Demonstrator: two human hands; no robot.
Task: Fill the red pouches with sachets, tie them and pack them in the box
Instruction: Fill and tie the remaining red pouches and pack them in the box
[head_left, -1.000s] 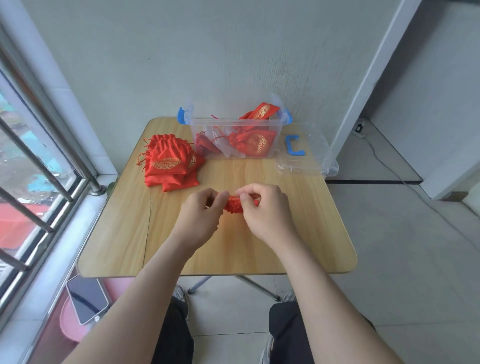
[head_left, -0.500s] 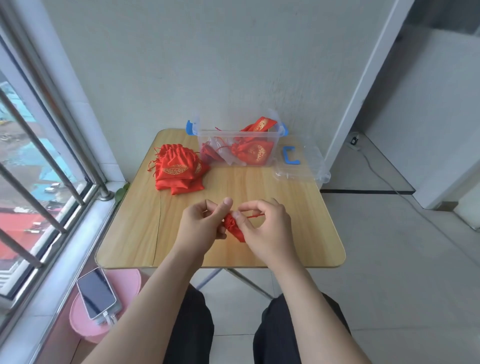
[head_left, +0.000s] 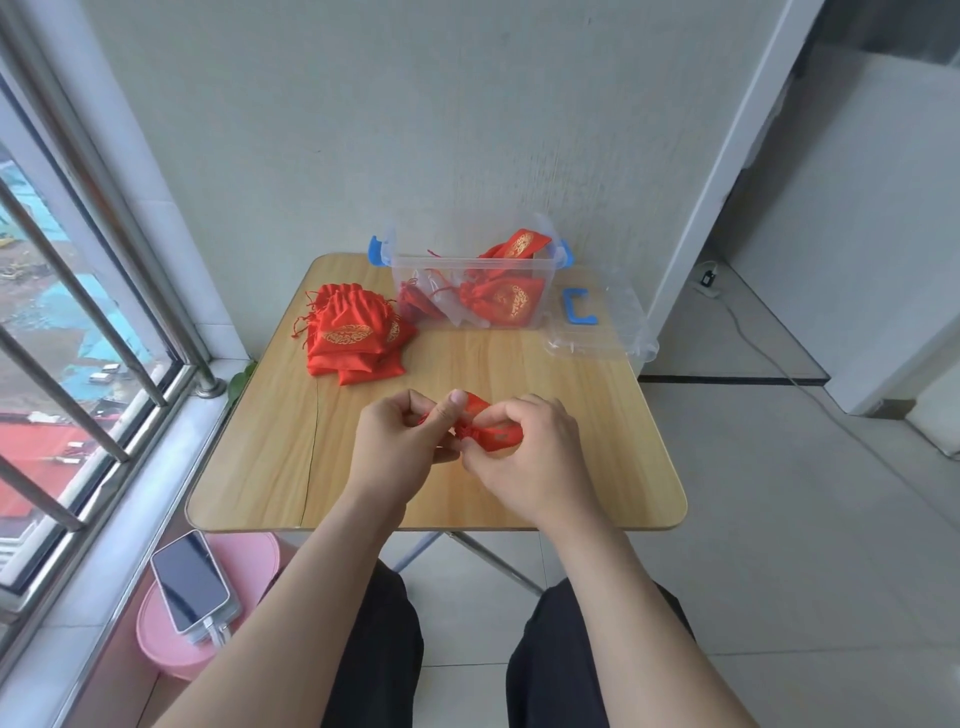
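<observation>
grip: left hand (head_left: 400, 441) and right hand (head_left: 524, 452) both pinch the red pouch (head_left: 493, 434) at its gathered neck | place: just above table (head_left: 571, 374), near middle | step: tying, judged | do: keep neck cinched, pull evenly both ways | next: clear plastic box (head_left: 447, 258), far edge

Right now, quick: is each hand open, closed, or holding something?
Left hand: closed, pinching one end of the red pouch.
Right hand: closed, gripping the same pouch.

A phone (head_left: 189, 579) lies on a pink stool (head_left: 171, 652) — beside the wooden table (head_left: 249, 457).
</observation>
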